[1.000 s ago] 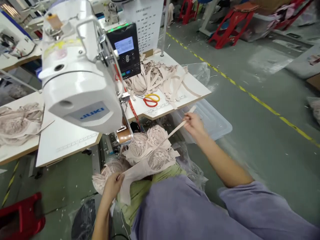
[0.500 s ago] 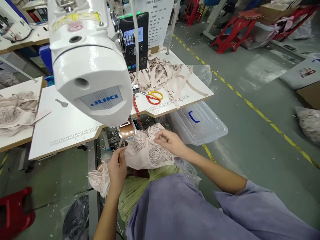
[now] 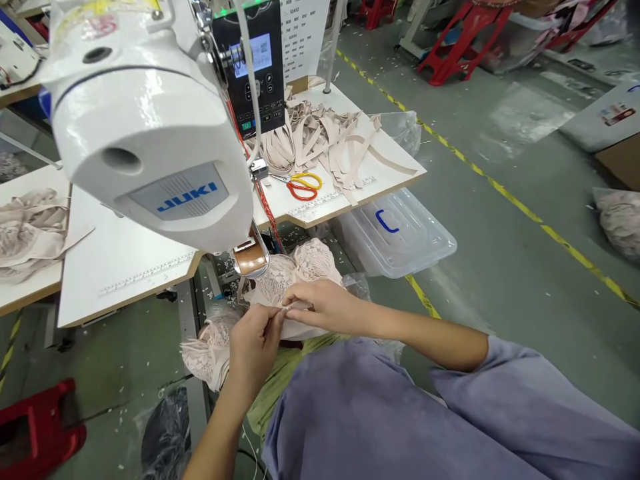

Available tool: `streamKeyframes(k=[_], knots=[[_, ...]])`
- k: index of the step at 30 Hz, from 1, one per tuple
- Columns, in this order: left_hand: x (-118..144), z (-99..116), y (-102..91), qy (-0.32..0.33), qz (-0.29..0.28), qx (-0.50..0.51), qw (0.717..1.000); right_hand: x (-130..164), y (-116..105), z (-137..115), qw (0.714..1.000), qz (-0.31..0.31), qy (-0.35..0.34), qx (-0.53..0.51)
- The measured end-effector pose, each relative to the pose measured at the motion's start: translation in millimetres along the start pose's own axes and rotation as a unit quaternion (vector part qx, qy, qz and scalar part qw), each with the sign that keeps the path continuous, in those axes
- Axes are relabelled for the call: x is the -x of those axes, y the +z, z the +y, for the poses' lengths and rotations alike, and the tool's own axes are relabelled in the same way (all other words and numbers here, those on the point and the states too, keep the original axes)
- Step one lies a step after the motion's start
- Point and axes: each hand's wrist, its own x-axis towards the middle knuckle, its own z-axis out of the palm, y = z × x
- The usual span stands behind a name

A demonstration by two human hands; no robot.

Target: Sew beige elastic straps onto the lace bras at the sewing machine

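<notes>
A pale beige lace bra (image 3: 316, 260) lies across my lap, just below the head of a white sewing machine (image 3: 160, 140). My left hand (image 3: 257, 340) pinches its fabric edge between thumb and fingers. Right beside it, my right hand (image 3: 320, 308) pinches the same edge, and the fingertips of both hands nearly meet. Part of the bra is hidden behind my hands. More lace pieces (image 3: 210, 350) hang at the left, under my left wrist. The needle area is hidden behind the machine's head.
Red and yellow-handled scissors (image 3: 304, 187) lie on the white table (image 3: 145, 260). Behind them is a heap of beige straps (image 3: 325, 140) beside a control panel (image 3: 257, 73). A lidded clear bin (image 3: 400, 233) stands under the table's right side. Red stools (image 3: 460, 43) stand on the floor.
My right hand has moved left and down from the lace cup to the fabric edge beside my left hand. The left hand has shifted slightly right. My view has tilted a little.
</notes>
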Motion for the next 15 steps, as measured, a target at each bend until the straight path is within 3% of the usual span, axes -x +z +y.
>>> streamKeyframes(k=[5,9,11,15], knots=[[1,1,2.1,-0.006,-0.001,-0.028,1.0,-2,-7,0,0.995,-0.001,0.033,-0.099],[1,-5,-9.3,-0.044,-0.032,-0.011,0.998,-4,-5,14,0.957,0.008,0.113,-0.267],[6,-7,-16.2,-0.049,-0.048,-0.01,0.998,-6,-4,17,0.963,-0.003,0.062,-0.262],[9,5,-21.6,-0.074,-0.096,-0.034,0.992,-4,-14,2,0.98,-0.066,-0.161,-0.093]])
